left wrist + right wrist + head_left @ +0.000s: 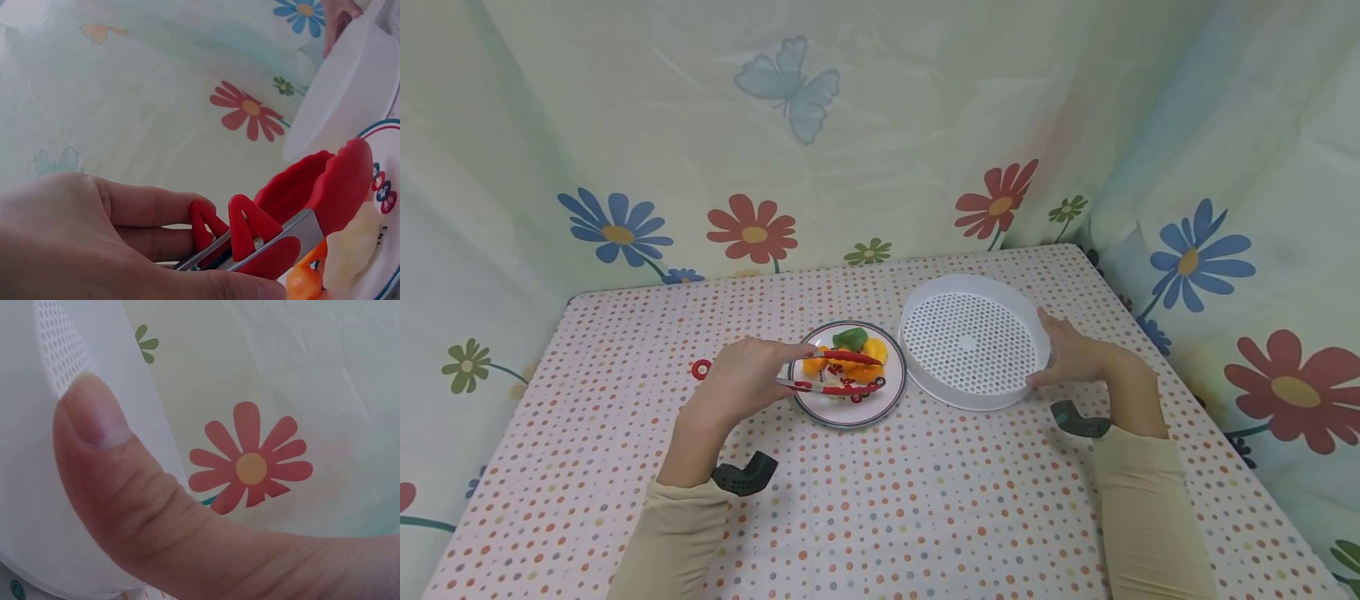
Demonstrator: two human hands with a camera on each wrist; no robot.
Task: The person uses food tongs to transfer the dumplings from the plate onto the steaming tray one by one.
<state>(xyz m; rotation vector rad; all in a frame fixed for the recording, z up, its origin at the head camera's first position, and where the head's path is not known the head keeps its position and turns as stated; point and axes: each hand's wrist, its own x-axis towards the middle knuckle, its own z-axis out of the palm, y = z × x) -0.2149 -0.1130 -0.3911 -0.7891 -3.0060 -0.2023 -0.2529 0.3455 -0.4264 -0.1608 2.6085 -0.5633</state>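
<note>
On the plate [827, 409], which has a dark-striped rim, lie a green piece [850, 338], a yellow piece [875, 350] and some orange pieces [872, 373], with printed marks showing around them. The left hand [737, 383], just left of the plate, grips the tongs [850, 357] between thumb and fingers; their two red tips reach over the plate and stand apart — whether they touch any piece I cannot tell. A red ring [702, 369] shows past that hand, farther left of the plate. Right of the plate, just beside it, sits the white sieve [973, 343], flat, its floor full of small holes. The right hand [1075, 350] holds the sieve's side away from the plate — thumb and fingers spread round the wall. A dotted cloth [880, 508] lies under the plate, and a flowered curtain [895, 150] hangs behind it.
</note>
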